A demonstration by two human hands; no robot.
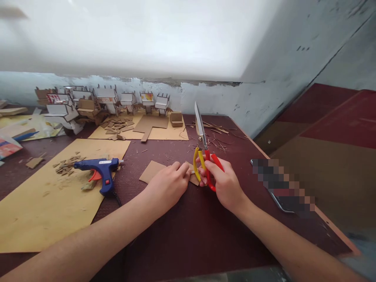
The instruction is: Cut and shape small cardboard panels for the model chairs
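My right hand [225, 180] is closed round a pair of scissors [201, 129] with one yellow and one red handle. The blades point up and away from me, pressed together. Just left of it, my left hand [169, 182] is closed on a flat cardboard piece [151, 170] lying on the table. Its fingers curl down onto the piece, whose middle they hide; cardboard also shows between the two hands. Further left, a blue hot glue gun [104, 170] with an orange trigger rests on its side on a yellow sheet [38, 219].
Several small cardboard chair-like models [107, 98] stand along the wall. Cardboard scraps [119, 125] and a T-shaped piece [151, 124] lie on another yellow sheet [179, 134]. Thin strips [219, 127] are scattered behind the scissors. A phone [282, 201], partly blurred, lies near the right edge.
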